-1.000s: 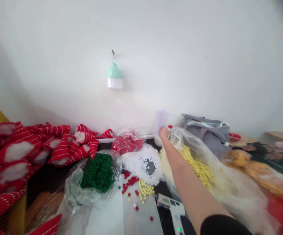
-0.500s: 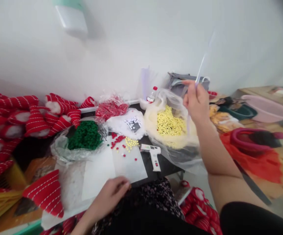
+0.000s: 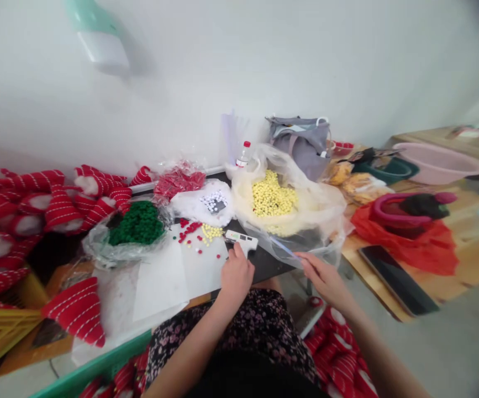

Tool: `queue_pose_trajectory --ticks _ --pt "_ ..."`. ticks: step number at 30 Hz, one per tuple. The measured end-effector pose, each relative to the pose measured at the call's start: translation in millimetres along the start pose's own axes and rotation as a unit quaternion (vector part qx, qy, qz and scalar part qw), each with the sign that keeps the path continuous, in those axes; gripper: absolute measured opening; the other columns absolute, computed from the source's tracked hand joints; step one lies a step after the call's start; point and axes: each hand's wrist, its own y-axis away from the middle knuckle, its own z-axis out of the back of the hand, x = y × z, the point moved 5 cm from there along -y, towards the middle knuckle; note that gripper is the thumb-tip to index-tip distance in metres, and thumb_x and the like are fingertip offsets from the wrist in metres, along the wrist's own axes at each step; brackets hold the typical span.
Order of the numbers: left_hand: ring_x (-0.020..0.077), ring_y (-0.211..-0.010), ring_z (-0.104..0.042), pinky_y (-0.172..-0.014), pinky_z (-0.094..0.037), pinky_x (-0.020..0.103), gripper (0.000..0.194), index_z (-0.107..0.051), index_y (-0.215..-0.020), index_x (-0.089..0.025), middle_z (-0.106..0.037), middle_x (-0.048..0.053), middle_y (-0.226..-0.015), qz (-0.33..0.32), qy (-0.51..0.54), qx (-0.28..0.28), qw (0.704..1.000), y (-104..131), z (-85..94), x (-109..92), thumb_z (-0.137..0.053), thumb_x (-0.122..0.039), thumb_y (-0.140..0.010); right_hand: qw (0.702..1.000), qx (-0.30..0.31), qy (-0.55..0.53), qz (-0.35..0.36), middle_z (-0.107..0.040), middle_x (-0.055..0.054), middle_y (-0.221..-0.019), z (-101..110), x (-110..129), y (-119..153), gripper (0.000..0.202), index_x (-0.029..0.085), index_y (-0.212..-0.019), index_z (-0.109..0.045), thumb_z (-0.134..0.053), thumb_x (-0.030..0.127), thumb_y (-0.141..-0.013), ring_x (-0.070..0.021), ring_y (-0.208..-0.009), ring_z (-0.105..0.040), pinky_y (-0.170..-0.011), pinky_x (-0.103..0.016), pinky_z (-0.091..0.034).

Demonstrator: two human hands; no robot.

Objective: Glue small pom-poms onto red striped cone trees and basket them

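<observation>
Closed around the handle of a white glue gun (image 3: 242,239) is my left hand (image 3: 237,272), near the table's front edge. My right hand (image 3: 322,276) pinches a thin translucent glue stick (image 3: 284,247), which points left toward the back of the gun without touching it. Loose red pompoms (image 3: 191,228) and yellow pompoms (image 3: 212,233) lie left of the gun's nozzle. Behind the gun, a clear bag holds many yellow pompoms (image 3: 273,196). White pompoms (image 3: 215,201) and green pompoms (image 3: 136,223) sit in bags further left.
Red striped hats (image 3: 63,209) pile up at the left above a yellow crate (image 3: 7,337). A bottle (image 3: 243,155) and a grey bag (image 3: 301,146) stand at the back. On the wooden table at the right are a phone (image 3: 399,279), a red bag (image 3: 438,249) and a pink basin (image 3: 438,163).
My right hand has come down from above the yellow pompoms with the glue stick. My left hand has moved from the front edge up and right onto the glue gun. The view has shifted.
</observation>
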Motion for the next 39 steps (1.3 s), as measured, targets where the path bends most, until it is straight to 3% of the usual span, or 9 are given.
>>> queue_pose_trajectory --ticks 2,7,14,22,31,39 --pt "0.0256 -0.077 -0.072 -0.064 -0.055 0.032 0.049 -0.051 -0.135 -0.007 -0.068 0.016 -0.101 -0.003 0.008 -0.028 1.000 10 3.6 13 -0.057 -0.015 -0.087 1.000 0.005 0.002 0.023 -0.082 -0.007 -0.105 -9 3 14 0.029 0.025 -0.116 -0.072 -0.048 0.034 -0.103 -0.0233 -0.085 -0.079 -0.074 -0.033 -0.062" --pt "0.0294 -0.088 -0.074 -0.076 -0.061 0.041 0.046 -0.048 -0.136 -0.009 -0.070 0.020 -0.110 -0.044 0.067 -0.106 0.991 31 10.2 36 -0.055 -0.016 -0.091 0.999 -0.024 0.004 0.048 -0.082 -0.008 -0.100 -31 21 25 0.025 0.023 -0.107 -0.074 -0.051 0.031 -0.103 -0.0229 -0.086 -0.079 -0.077 -0.032 -0.062" --pt "0.0293 -0.107 -0.072 -0.088 -0.062 0.042 0.042 -0.048 -0.139 -0.012 -0.069 0.019 -0.115 -0.072 0.137 -0.193 0.969 45 28.4 40 -0.054 -0.025 -0.100 0.993 -0.097 0.025 0.061 -0.081 -0.007 -0.095 -36 50 24 0.022 0.025 -0.104 -0.075 -0.055 0.033 -0.104 -0.0229 -0.082 -0.078 -0.072 -0.033 -0.061" --pt "0.0290 -0.106 -0.072 -0.087 -0.062 0.042 0.040 -0.050 -0.137 -0.011 -0.068 0.019 -0.112 -0.042 0.167 -0.217 0.961 48 31.6 40 -0.054 -0.027 -0.101 0.990 -0.110 0.058 0.063 -0.079 -0.006 -0.087 -40 71 28 0.024 0.025 -0.107 -0.076 -0.053 0.032 -0.106 -0.0190 -0.064 -0.072 -0.060 -0.030 -0.055" --pt "0.0278 -0.105 -0.072 -0.086 -0.062 0.040 0.039 -0.052 -0.136 -0.013 -0.068 0.017 -0.111 -0.014 0.170 -0.221 0.960 49 31.1 42 -0.053 -0.031 -0.101 0.986 -0.085 0.113 0.086 -0.079 -0.006 -0.087 -47 76 28 0.030 0.024 -0.108 -0.078 -0.051 0.035 -0.107 -0.0196 -0.072 -0.075 -0.065 -0.029 -0.054" --pt "0.0271 -0.103 -0.072 -0.087 -0.061 0.040 0.040 -0.050 -0.138 -0.013 -0.067 0.017 -0.109 -0.048 0.165 -0.226 0.959 50 33.0 45 -0.055 -0.027 -0.101 0.982 -0.034 0.159 0.096 -0.079 -0.007 -0.091 -36 69 16 0.035 0.025 -0.104 -0.078 -0.047 0.039 -0.108 -0.0216 -0.077 -0.074 -0.067 -0.030 -0.051"
